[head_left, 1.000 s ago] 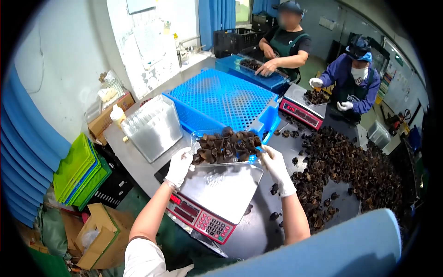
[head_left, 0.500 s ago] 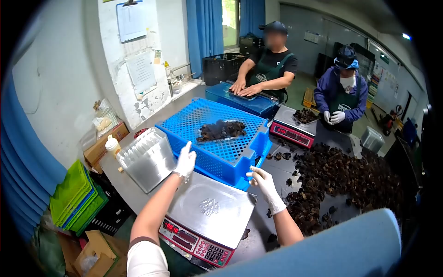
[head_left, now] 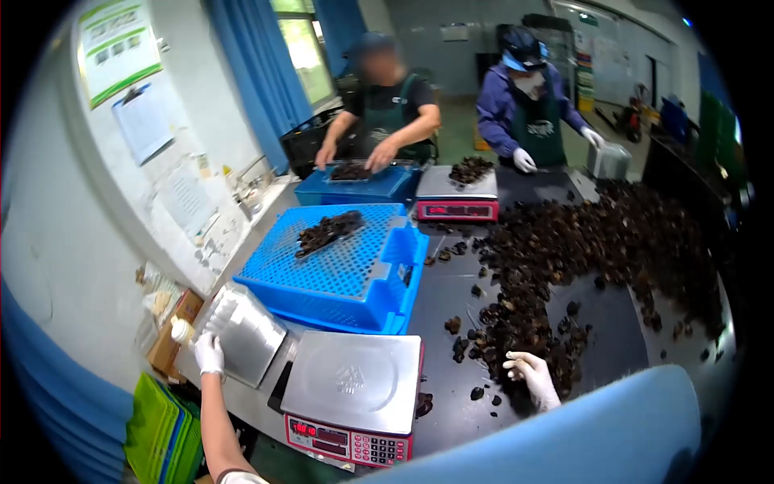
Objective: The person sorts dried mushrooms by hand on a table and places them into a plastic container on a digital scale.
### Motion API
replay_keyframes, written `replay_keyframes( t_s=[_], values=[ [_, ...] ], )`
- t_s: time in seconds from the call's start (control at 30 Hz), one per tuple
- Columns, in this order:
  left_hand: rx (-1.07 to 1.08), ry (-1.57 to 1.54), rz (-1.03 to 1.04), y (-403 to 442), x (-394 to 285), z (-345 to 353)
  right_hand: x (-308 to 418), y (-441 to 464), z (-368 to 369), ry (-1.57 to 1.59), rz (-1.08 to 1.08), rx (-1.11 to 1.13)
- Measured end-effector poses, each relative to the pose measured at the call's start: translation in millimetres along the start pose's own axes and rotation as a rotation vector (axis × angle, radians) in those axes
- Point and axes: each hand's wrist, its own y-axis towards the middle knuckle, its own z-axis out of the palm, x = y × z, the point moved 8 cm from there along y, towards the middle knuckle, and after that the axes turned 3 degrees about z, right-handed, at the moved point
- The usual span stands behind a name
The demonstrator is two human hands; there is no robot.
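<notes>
My left hand, in a white glove, is at the left edge of a stack of clear plastic trays; its fingers are stretched out against the stack. Over the near edge of the heap of dark dried wood ear mushrooms is my gloved right hand, fingers loosely curled and apart, with nothing visible in them. Between my arms stands a digital scale, its steel pan bare. Beyond it, a filled clear tray of mushrooms rests on an upturned blue crate.
Across the table a co-worker handles a filled tray on a blue box. Another person stands by a second scale and clear trays. A white bottle stands left; green baskets are below.
My left hand has moved left from the blue crate to the tray stack. My right hand has gone right, to the mushroom heap. The view has turned right; the far person's hands have spread apart.
</notes>
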Motion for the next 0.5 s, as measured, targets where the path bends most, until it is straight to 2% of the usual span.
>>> replay_keyframes(
  t_s=[0.03, 0.1, 0.17, 0.2, 0.27, 0.3, 0.5],
  values=[
    [0.113, -0.015, -0.008, 4, 1, 3, -12, -6, -18, 0.008, -0.03, -0.031],
    [0.201, 0.153, 0.078, 9, 2, 13, -21, -27, -48, 0.015, -0.032, -0.127],
    [0.15, 0.206, 0.169, 9, 29, 33, -23, -49, -78, 0.042, -0.01, -0.244],
    [0.219, 0.204, 0.092, 12, 35, 36, -24, -61, -94, 0.064, -0.004, -0.291],
    [0.405, 0.24, 0.097, 16, 104, 89, -17, -84, -115, 0.063, 0.005, -0.375],
    [0.448, 0.269, 0.056, 18, 104, 82, -17, -92, -126, 0.057, 0.015, -0.404],
    [0.357, 0.353, -0.047, 30, 63, 39, -32, -120, -146, 0.066, 0.029, -0.445]
  ],
)
